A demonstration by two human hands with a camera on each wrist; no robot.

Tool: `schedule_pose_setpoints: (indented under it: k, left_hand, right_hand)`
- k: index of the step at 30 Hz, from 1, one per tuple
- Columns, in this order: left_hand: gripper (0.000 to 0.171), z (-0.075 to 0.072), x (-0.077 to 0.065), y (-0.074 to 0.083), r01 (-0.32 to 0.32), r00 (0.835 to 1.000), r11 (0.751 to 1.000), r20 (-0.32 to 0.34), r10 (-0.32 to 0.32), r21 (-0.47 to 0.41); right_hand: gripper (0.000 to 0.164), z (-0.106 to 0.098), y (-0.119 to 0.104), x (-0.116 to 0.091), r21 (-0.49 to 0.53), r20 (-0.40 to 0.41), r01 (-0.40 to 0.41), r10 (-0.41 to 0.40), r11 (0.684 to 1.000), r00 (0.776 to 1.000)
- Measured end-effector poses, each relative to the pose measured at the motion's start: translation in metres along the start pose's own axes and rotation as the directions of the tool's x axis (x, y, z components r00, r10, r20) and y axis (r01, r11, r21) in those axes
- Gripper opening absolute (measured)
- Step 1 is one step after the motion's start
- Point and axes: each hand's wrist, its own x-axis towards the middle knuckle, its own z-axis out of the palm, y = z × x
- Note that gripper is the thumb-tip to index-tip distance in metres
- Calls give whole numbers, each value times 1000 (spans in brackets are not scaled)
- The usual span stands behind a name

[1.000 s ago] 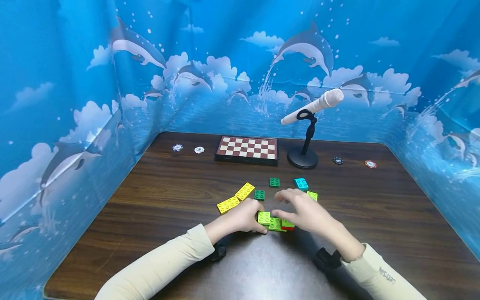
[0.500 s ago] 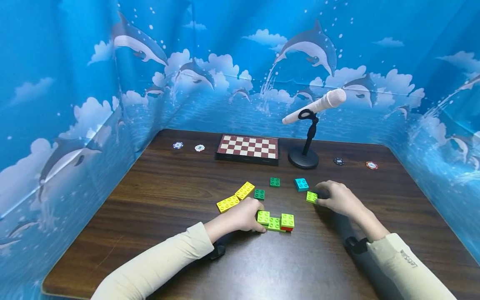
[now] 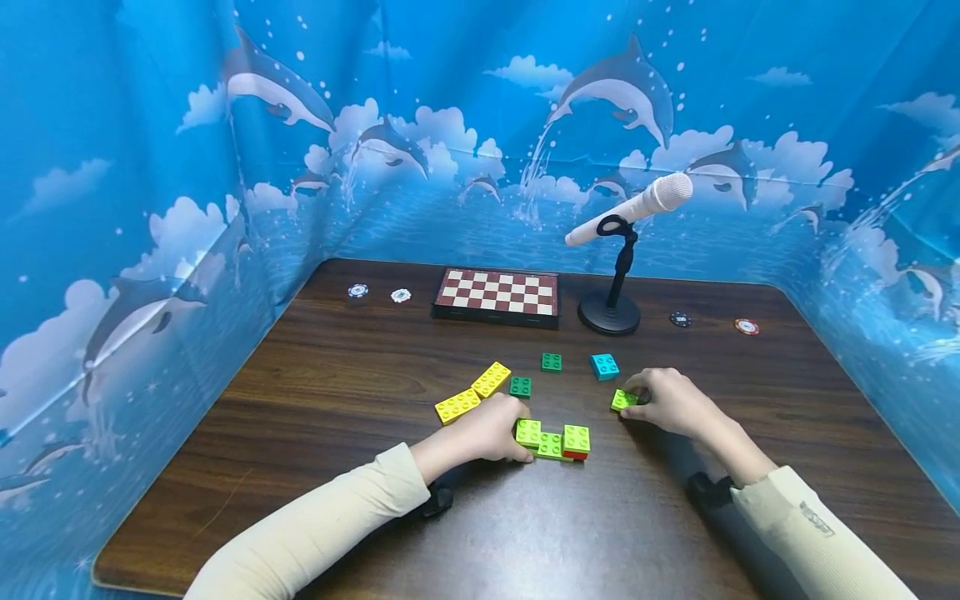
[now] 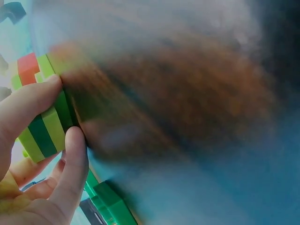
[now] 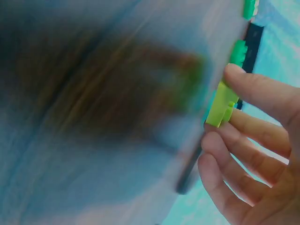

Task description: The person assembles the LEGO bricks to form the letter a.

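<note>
In the head view, my left hand (image 3: 491,429) grips the left end of a block of joined toy building bricks (image 3: 551,444) on the table. Lime green, dark green and red layers show in this block (image 4: 44,129) in the left wrist view, thumb and fingers around its end. Farther right, my right hand (image 3: 672,404) pinches a loose lime green brick (image 3: 622,400) between thumb and fingers, at the tabletop. That same lime brick (image 5: 219,105) shows side-on in the right wrist view; the other fingers are spread beside it.
Two yellow bricks (image 3: 491,379) lie beyond my left hand. Two dark green bricks (image 3: 551,362) and a turquoise brick (image 3: 604,367) lie further back. A chessboard box (image 3: 497,297), a white microphone (image 3: 630,208) on a stand and several poker chips (image 3: 746,327) line the rear.
My right hand has moved away from the joined bricks, rightward to the loose lime green brick, and has closed its fingers on it. My left hand stays on the joined bricks.
</note>
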Motion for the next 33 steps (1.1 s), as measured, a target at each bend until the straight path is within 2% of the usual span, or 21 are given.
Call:
schedule_pose_setpoints:
  k: [8, 16, 26, 33]
  left_hand:
    - [27, -1, 1, 0, -7, 1000, 1000, -10, 7, 13]
    - [26, 0, 2, 0, -9, 1000, 1000, -9, 9, 24]
    - [26, 0, 2, 1, -4, 1000, 1000, -7, 4, 17]
    - [25, -1, 2, 0, -7, 1000, 1000, -2, 7, 3]
  right_hand:
    - [32, -6, -35, -17, 104, -20, 86, -84, 991, 996]
    - [33, -4, -62, -26, 122, 3, 175, -177, 977, 984]
    - [31, 2, -72, -22, 127, 23, 257, -262, 958, 965]
    - [31, 4, -76, -20, 108, 41, 253, -259, 961, 965]
